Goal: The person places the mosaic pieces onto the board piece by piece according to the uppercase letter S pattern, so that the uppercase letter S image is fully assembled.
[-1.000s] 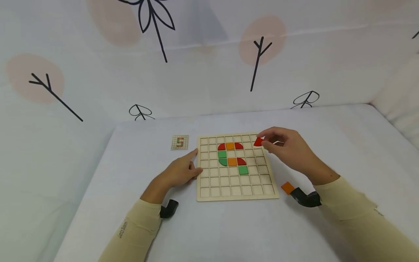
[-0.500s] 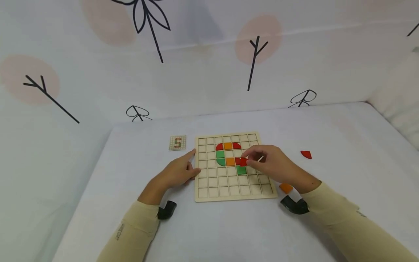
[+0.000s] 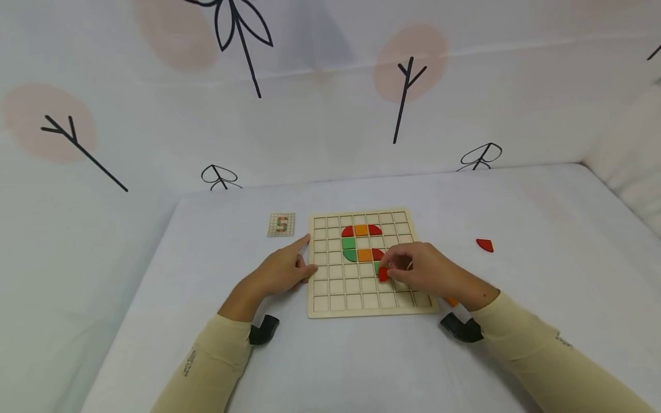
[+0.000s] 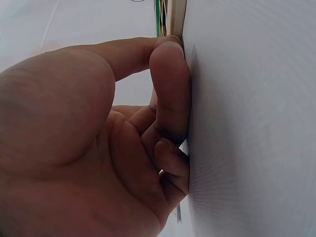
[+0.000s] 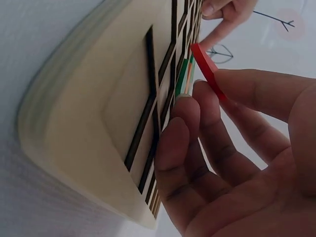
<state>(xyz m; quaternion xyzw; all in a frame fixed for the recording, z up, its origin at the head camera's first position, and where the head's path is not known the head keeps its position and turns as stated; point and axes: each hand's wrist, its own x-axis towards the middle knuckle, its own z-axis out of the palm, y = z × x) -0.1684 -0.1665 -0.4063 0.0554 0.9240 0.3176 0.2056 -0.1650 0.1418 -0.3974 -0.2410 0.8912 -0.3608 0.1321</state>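
Note:
My right hand (image 3: pixel 426 267) pinches a red quarter-circle tile (image 3: pixel 384 274) between thumb and fingertips, low over the wooden grid board (image 3: pixel 335 287). In the right wrist view the red tile (image 5: pixel 207 71) is tilted above the grid. Just behind the fingertips a green square tile (image 3: pixel 377 268) is partly hidden. Other red, orange and green tiles, among them an orange square (image 3: pixel 364 254) and a green quarter-circle (image 3: pixel 350 256), form a curved shape in the grid. My left hand (image 3: pixel 279 272) touches the board's left edge with its extended index finger and thumb.
A small pattern card (image 3: pixel 281 224) with a coloured S shape lies beyond the board's left corner. To the right, a loose red quarter-circle tile (image 3: pixel 485 245) lies on the white cloth. An orange tile (image 3: pixel 451 301) shows partly under my right wrist.
My right hand has brought the red tile from the board's far right corner toward the near side, beside the green square. The left hand stays at the board's edge.

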